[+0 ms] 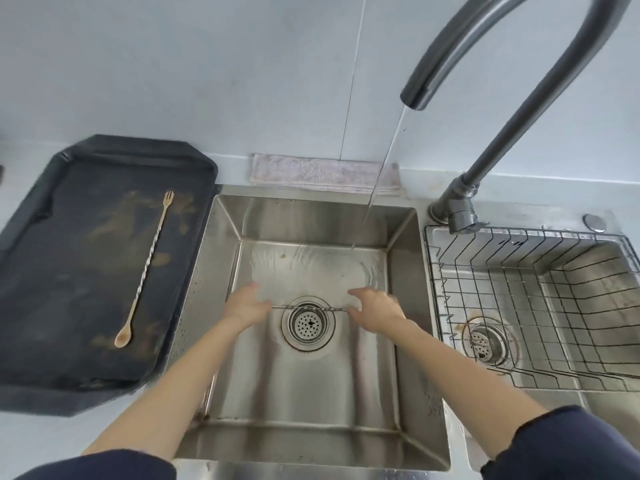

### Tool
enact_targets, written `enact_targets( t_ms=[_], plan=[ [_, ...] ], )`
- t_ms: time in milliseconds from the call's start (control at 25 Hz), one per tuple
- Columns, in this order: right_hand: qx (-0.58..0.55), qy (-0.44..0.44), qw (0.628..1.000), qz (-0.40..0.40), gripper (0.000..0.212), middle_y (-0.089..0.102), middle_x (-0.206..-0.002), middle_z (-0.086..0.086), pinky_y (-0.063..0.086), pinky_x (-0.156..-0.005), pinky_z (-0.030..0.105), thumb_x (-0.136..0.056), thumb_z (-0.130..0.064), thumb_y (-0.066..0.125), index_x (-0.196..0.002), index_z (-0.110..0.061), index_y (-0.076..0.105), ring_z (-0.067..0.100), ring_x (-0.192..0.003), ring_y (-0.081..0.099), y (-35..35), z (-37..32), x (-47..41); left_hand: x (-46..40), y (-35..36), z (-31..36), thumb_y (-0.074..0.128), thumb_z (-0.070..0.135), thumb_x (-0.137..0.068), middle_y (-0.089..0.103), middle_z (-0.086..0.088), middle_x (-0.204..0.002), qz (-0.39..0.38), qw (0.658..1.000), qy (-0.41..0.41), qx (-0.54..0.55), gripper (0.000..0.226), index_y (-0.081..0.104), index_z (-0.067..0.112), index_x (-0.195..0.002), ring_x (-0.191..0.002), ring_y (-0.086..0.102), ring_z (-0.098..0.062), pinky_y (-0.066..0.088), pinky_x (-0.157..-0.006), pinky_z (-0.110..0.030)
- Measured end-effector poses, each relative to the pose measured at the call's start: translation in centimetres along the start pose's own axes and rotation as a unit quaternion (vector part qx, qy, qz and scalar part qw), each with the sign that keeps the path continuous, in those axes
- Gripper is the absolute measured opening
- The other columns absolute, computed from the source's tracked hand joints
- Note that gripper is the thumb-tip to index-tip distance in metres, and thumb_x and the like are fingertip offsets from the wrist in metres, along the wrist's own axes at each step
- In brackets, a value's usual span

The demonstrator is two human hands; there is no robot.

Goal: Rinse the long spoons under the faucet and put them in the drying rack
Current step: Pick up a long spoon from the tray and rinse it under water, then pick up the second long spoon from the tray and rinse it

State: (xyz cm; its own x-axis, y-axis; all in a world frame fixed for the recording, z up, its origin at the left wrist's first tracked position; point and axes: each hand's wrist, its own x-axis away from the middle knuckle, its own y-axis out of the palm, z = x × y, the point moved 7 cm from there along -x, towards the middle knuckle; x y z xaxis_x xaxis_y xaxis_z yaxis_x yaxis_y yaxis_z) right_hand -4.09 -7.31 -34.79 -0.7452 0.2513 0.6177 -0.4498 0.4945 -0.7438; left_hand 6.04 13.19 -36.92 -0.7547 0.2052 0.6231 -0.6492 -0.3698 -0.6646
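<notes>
Low in the steel sink (221,271), a long twisted metal spoon (308,309) is stretched level above the drain. My left hand (246,308) grips one end and my right hand (375,310) pinches the other. Both ends are hidden in my fingers. Water runs from the dark faucet (433,74) and hits the sink floor behind the spoon, not on it. A second long spoon (147,268), gold with a fork end, lies on the black tray (31,323) at the left. The wire drying rack (526,306) sits in the right basin and holds nothing.
A folded grey cloth (322,173) lies on the ledge behind the sink. The faucet base (457,213) stands between the two basins. The drain strainer (308,322) is under the held spoon. A round button (594,221) is behind the rack.
</notes>
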Motion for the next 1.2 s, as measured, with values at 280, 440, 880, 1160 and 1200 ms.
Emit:
enact_targets(
  t_ms=[280, 440, 880, 1160, 1200],
  plan=[
    [-0.079, -0.052, 0.995, 0.044, 0.041, 0.053, -0.137, 0.011, 0.043, -0.103, 0.038, -0.094, -0.022, 0.045, -0.134, -0.015, 0.046, 0.03, -0.122, 0.053, -2.9, -5.4, 4.4, 5.1, -5.2, 2.1, 0.051, 0.024, -0.09, 0.046, -0.012, -0.142, 0.062, 0.99, 0.091, -0.092, 0.051, 0.038, 0.013, -0.138, -0.13, 0.044, -0.028, 0.039, -0.104, -0.036],
    [-0.123, -0.079, 0.987, 0.071, 0.037, 0.056, -0.135, 0.011, 0.041, -0.105, 0.037, -0.094, -0.02, 0.045, -0.13, -0.014, 0.052, 0.028, -0.125, 0.05, -3.9, -9.8, 6.0, 7.8, -9.5, 0.7, 0.049, 0.023, -0.091, 0.049, -0.013, -0.136, 0.129, 0.981, 0.11, -0.092, 0.043, 0.045, 0.012, -0.132, -0.125, 0.047, -0.03, 0.041, -0.099, -0.039],
    [-0.273, -0.109, 0.954, 0.055, 0.033, 0.061, -0.128, 0.01, 0.042, -0.101, 0.031, -0.093, -0.017, 0.044, -0.123, -0.012, 0.059, 0.027, -0.121, 0.054, -2.8, -22.7, 6.2, 8.4, -15.8, -8.8, 0.051, 0.028, -0.092, 0.061, -0.013, -0.117, 0.177, 0.98, 0.027, -0.081, 0.027, 0.055, 0.008, -0.11, -0.101, 0.061, -0.029, 0.052, -0.091, -0.039],
    [-0.364, -0.074, 0.929, -0.011, 0.031, 0.066, -0.117, 0.023, 0.046, -0.105, 0.042, -0.091, -0.009, 0.046, -0.115, 0.004, 0.06, 0.032, -0.115, 0.059, 1.2, -27.5, 2.8, 6.1, -15.5, -11.4, 0.054, 0.032, -0.09, 0.063, -0.012, -0.111, 0.155, 0.986, -0.007, -0.068, 0.029, 0.054, 0.008, -0.105, -0.098, 0.061, -0.028, 0.05, -0.085, -0.038],
    [-0.37, -0.064, 0.927, -0.017, 0.031, 0.064, -0.118, 0.026, 0.047, -0.104, 0.044, -0.091, -0.008, 0.046, -0.114, 0.008, 0.058, 0.035, -0.115, 0.058, 1.7, -27.9, 2.4, 5.8, -15.4, -11.5, 0.055, 0.033, -0.09, 0.063, -0.012, -0.11, 0.151, 0.986, -0.008, -0.07, 0.029, 0.054, 0.008, -0.105, -0.098, 0.061, -0.028, 0.05, -0.085, -0.038]
  ],
)
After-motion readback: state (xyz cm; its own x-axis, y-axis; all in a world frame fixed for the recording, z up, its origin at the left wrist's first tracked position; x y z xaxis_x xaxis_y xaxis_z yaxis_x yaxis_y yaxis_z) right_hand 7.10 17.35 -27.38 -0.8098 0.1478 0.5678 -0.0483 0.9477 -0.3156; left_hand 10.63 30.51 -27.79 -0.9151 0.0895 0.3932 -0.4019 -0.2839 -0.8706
